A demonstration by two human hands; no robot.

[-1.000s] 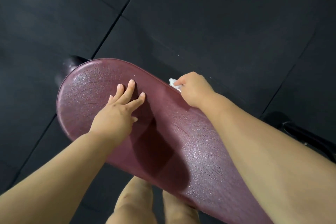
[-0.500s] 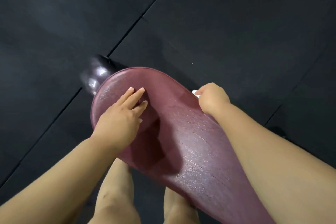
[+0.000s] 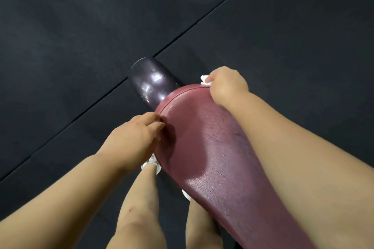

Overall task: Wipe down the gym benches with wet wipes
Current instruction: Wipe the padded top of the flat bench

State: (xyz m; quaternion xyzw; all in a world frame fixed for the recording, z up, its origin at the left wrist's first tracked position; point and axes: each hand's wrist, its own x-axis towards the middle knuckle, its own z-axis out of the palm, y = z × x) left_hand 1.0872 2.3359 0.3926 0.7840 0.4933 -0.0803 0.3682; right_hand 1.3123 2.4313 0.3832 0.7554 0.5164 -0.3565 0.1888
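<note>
head view: maroon bench pad (image 3: 212,147) runs lower-right to upper-left; right hand (image 3: 227,85) pinches wipe (image 3: 204,80), left hand (image 3: 135,137) grips edge.

Most of the wet wipe (image 3: 204,80) is hiding inside the right hand (image 3: 227,85); only a small white corner is peeking out. The right hand's fingers are curling over the far end of the bench (image 3: 212,147), so they are out of sight. The left hand (image 3: 133,137) is tucking its fingertips under the bench's side edge (how they are bending is hard to tell). The bench is running off the bottom edge. The shoes (image 3: 150,162) are mostly hiding behind the legs and the bench.
</note>
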